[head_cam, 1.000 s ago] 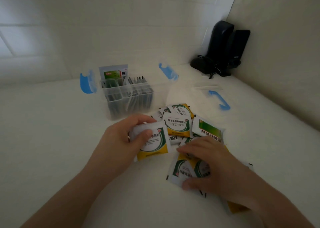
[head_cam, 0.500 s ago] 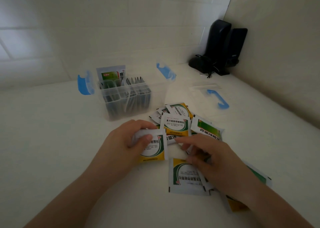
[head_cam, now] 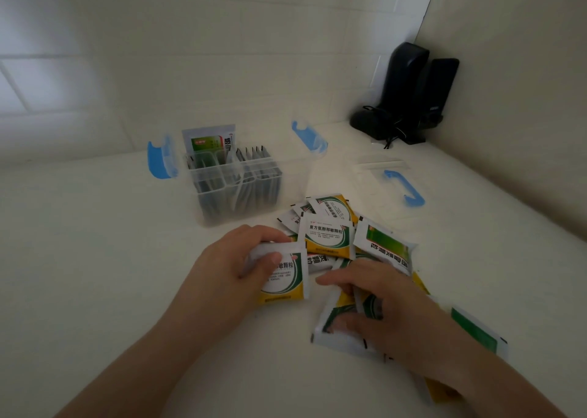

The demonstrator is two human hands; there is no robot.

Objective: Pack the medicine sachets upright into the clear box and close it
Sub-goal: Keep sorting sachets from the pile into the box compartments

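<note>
While the box [head_cam: 235, 192] stands open on the counter [head_cam: 95, 258], we note sachets upright in its compartments, one taller green-labelled sachet [head_cam: 208, 142] at the back left; their count is blurred behind the clear walls. Our left hand [head_cam: 228, 271] pinches a yellow-and-green sachet [head_cam: 286, 279], thumb over its face, fingers curled behind its top edge. Our right hand [head_cam: 390, 309] curls round a tilted sachet [head_cam: 336, 325] in the loose pile [head_cam: 330, 236]; the hand hides most of it, so whether it is lifted we cannot tell. Sachets beneath the right wrist are partly covered. Near the far right, the clear lid [head_cam: 381, 166] is faint, its blue handle [head_cam: 405, 189] plain. Dark speakers [head_cam: 409, 93] occupy the corner.
</note>
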